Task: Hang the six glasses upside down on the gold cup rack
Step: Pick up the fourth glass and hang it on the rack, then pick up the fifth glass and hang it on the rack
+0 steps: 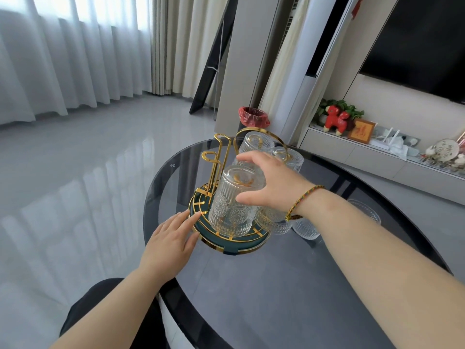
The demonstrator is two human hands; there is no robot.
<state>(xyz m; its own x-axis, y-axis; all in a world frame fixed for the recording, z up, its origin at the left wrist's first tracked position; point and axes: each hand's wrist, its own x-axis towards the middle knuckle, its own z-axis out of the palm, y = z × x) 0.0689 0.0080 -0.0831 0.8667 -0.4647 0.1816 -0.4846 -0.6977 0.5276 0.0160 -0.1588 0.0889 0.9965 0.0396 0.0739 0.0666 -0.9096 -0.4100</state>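
Note:
The gold cup rack [219, 157] with a dark green round base stands on the dark glass table. My right hand [271, 185] grips an embossed clear glass [232, 205], upside down over a front prong of the rack. Two more glasses, one [254, 144] and another [289, 157], hang upside down at the back. Another glass [270, 220] sits partly hidden under my right wrist. My left hand [173, 238] lies flat with spread fingers against the base's left rim. Two gold prongs at the left stand bare.
One more glass [305, 229] stands on the round table [289, 285] just right of the rack, behind my right forearm. A red-lined bin [253, 117] sits on the floor beyond. A low shelf with ornaments runs along the right.

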